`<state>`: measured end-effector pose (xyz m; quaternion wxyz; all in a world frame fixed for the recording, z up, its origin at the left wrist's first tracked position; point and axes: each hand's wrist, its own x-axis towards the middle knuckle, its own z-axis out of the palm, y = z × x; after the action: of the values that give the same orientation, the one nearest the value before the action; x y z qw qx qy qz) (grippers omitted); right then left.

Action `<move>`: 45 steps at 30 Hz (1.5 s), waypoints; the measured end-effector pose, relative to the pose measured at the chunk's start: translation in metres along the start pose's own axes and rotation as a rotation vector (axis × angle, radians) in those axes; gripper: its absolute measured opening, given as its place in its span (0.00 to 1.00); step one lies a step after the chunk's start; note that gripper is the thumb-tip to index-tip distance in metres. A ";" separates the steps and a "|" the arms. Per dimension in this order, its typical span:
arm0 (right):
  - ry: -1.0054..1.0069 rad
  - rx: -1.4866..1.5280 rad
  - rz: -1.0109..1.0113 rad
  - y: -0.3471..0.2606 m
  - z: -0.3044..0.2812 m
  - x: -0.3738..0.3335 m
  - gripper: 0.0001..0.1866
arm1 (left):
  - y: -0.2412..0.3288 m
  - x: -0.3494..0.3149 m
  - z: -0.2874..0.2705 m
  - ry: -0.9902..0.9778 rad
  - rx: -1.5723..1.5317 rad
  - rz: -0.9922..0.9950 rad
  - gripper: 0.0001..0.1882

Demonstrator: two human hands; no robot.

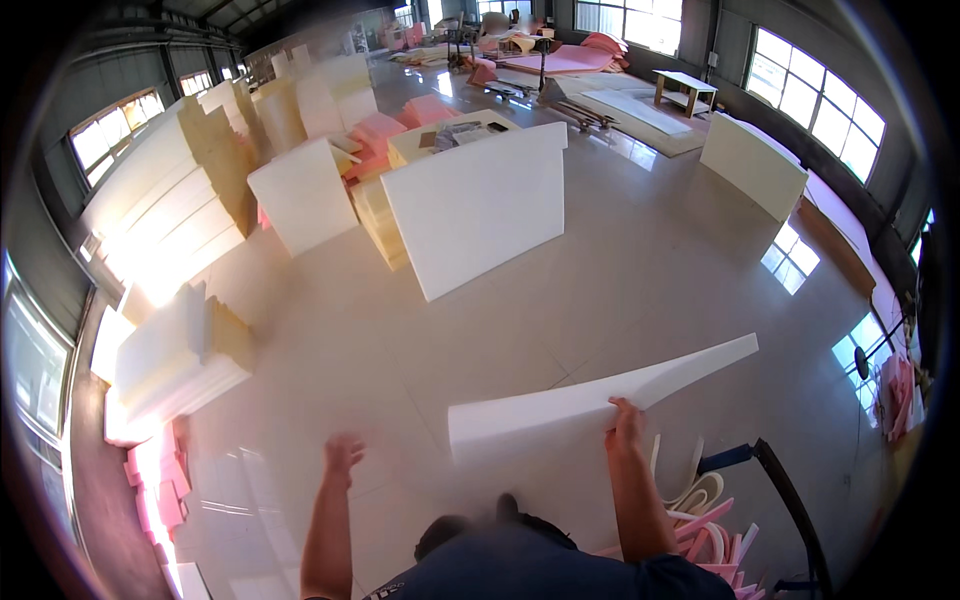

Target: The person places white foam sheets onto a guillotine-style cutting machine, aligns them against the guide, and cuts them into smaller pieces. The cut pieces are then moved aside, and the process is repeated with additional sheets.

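A white foam sheet [535, 412] stands on edge in front of me, long and thin as seen from above. Its far end reaches out to the right. My right hand [627, 420] is closed over the sheet's top edge, near the middle of its length. Off to the left of the sheet, my left hand [345, 453] hangs in the air, apart from it. It is a little blurred, its fingers loosely bent and apart, and nothing shows in it.
A large white foam sheet [480, 210] leans against stacked foam ahead. Foam blocks [190, 345] stand at the left. Close on my right are a dark bent metal bar [790, 500] and pink and white foam offcuts [705, 520]. A pale foam sheet [752, 165] stands far right.
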<state>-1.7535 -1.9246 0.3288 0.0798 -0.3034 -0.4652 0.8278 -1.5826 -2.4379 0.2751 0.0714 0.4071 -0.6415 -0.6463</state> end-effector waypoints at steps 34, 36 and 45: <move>0.460 0.054 0.139 -0.042 0.289 0.735 0.16 | 0.595 0.904 0.762 0.034 1.208 0.655 0.55; 0.456 0.033 0.202 -0.059 0.299 0.751 0.16 | 0.592 0.944 0.788 0.046 1.301 0.677 0.58; 0.462 -0.076 0.299 -0.068 0.349 0.813 0.14 | 0.579 0.979 0.821 -0.211 1.525 0.505 0.43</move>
<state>-2.6184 -1.8014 0.1704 0.0492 -0.5520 -0.4156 0.7212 -2.9837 -2.5030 0.2362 -0.1430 0.1237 -0.9815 -0.0306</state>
